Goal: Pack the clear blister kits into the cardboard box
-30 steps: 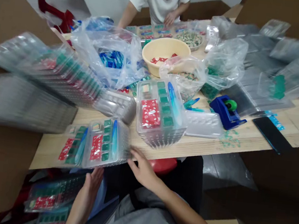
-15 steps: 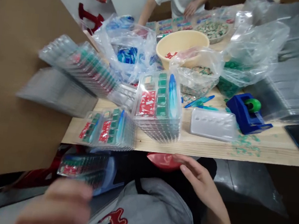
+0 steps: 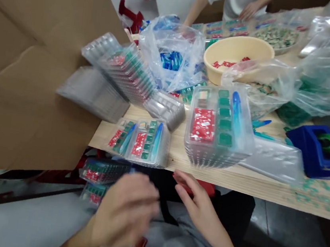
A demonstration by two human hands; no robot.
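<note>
My left hand (image 3: 125,213) hovers low over my lap, smeared by motion, so its fingers do not read. My right hand (image 3: 199,204) lies beside it below the table edge with its fingers stretched out and nothing in them. Just above both hands, a stack of clear plastic trays (image 3: 143,141) filled with red and green pieces and a blue stick lies at the wooden table's (image 3: 236,180) front edge. A taller stack of filled trays (image 3: 219,126) stands to its right. More filled trays (image 3: 100,171) sit lower down, under the table at the left.
A brown cardboard sheet (image 3: 29,75) walls off the left. Leaning tray stacks (image 3: 120,70), a plastic bag of blue sticks (image 3: 172,54), a beige bowl (image 3: 236,54), a blue tape dispenser (image 3: 318,152) and an empty clear tray (image 3: 274,161) crowd the table. A person in white (image 3: 243,1) works at the far end.
The view has swung left and closer. My left hand has risen from the lower left toward the middle, and my right hand has shifted left to meet it.
</note>
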